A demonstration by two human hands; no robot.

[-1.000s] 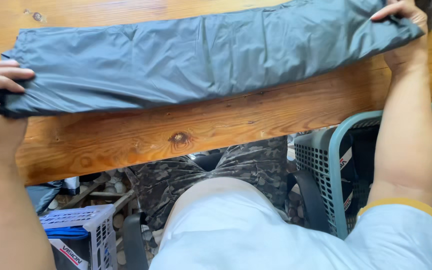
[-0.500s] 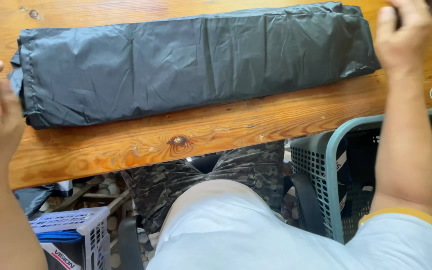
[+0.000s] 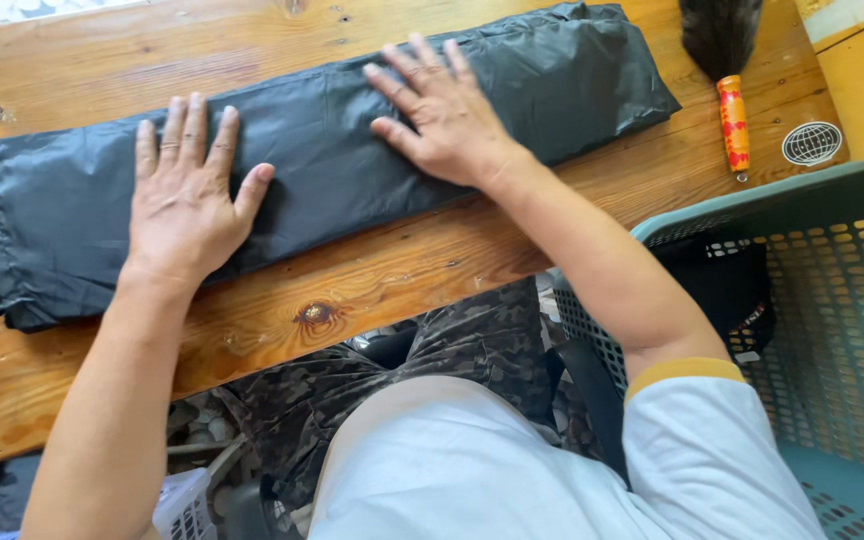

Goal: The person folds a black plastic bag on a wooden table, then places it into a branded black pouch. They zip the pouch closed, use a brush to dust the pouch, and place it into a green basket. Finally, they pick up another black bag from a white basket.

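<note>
A dark grey garment point(image 3: 332, 130), folded into a long narrow strip, lies across the wooden table point(image 3: 372, 290). My left hand point(image 3: 187, 195) rests flat on its left half, fingers spread and palm down. My right hand point(image 3: 442, 110) presses flat on the middle of the strip, fingers apart. Neither hand grips anything; both lie on top of the fabric.
A black brush with an orange handle point(image 3: 730, 80) lies at the table's far right, next to a round white sticker point(image 3: 811, 143). A teal plastic basket point(image 3: 852, 330) with dark cloth inside stands to my right. A white crate point(image 3: 187, 505) sits on the floor below.
Both hands left the ends of the folded garment and moved inward, now lying flat on top of it. The camera view has shifted right, showing the brush.
</note>
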